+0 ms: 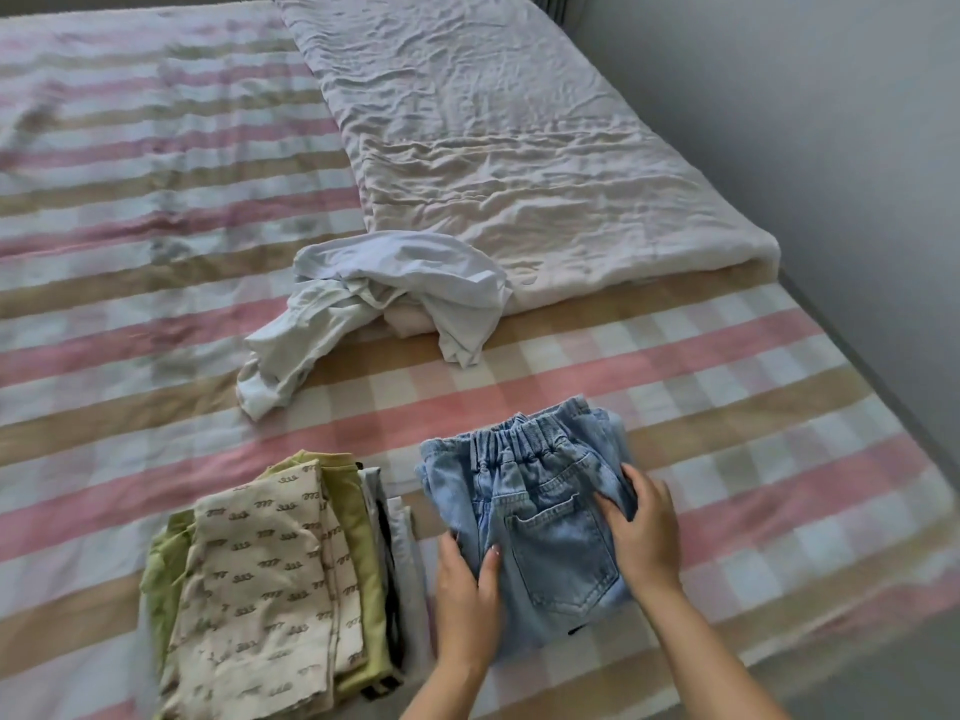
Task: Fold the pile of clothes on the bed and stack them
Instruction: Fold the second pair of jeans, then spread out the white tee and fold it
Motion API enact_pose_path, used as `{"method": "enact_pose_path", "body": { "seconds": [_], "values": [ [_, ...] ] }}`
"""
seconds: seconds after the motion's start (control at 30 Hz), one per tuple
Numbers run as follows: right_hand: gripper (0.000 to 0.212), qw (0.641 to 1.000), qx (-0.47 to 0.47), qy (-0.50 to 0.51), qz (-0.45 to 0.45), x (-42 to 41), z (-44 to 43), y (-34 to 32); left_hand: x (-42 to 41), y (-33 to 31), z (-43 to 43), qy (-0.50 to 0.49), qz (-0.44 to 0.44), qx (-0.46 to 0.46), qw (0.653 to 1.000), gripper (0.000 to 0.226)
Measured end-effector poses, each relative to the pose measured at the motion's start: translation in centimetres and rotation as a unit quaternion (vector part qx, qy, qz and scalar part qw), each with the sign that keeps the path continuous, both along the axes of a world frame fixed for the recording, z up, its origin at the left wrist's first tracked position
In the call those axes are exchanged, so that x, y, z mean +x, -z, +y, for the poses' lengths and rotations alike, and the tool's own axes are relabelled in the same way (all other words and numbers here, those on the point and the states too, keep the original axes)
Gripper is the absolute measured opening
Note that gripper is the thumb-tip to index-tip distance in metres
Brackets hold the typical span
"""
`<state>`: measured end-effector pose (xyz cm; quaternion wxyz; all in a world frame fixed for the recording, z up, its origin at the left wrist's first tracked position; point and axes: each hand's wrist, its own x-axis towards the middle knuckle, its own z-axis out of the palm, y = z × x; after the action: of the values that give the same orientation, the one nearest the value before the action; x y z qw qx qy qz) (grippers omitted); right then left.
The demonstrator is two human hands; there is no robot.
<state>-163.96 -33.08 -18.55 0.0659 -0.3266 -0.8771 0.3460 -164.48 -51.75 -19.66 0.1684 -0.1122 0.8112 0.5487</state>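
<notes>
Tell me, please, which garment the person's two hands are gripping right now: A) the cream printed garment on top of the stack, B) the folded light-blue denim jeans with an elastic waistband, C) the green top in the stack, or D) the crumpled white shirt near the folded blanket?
B: the left hand and right hand both clasp the sides of the folded light-blue denim jeans, while the other clothes lie untouched.

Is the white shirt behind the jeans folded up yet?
No. The white shirt lies crumpled in a heap on the bed, sleeves twisted, while both hands hold the jeans.
</notes>
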Motion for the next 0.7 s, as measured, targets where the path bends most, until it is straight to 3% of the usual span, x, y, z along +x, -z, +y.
{"method": "enact_pose_path", "body": {
  "seconds": [0.1,0.17,0.23,0.33,0.47,0.6,0.7],
  "values": [
    [0.045,1.0,0.01,-0.005,-0.024,-0.2,0.5,1.3,0.5,1.2,0.6,-0.004,-0.023,-0.029,0.999,0.018],
    [0.049,0.997,0.071,-0.012,-0.018,-0.2,0.3,1.7,0.6,1.3,0.8,-0.005,-0.013,-0.101,0.995,0.049],
    [0.052,0.985,0.16,-0.063,0.026,-0.3,-0.8,1.8,0.4,0.9,1.1,0.02,0.097,-0.196,0.976,0.071],
    [0.048,0.961,0.212,-0.177,0.021,-0.9,-2.3,1.5,-0.8,0.4,2.3,0.164,0.226,-0.266,0.923,0.054],
    [0.055,0.962,0.161,-0.205,-0.085,-1.7,-2.1,3.4,-3.1,1.7,3.1,0.24,0.197,-0.291,0.905,0.053],
    [0.056,0.958,0.17,-0.208,-0.105,-2.2,-2.1,4.0,-4.2,3.3,2.9,0.307,0.117,-0.346,0.879,0.055],
    [0.056,0.96,0.178,-0.191,-0.105,-2.3,-2.7,3.4,-4.5,3.4,2.7,0.32,0.095,-0.32,0.887,0.055]
  ]
}}
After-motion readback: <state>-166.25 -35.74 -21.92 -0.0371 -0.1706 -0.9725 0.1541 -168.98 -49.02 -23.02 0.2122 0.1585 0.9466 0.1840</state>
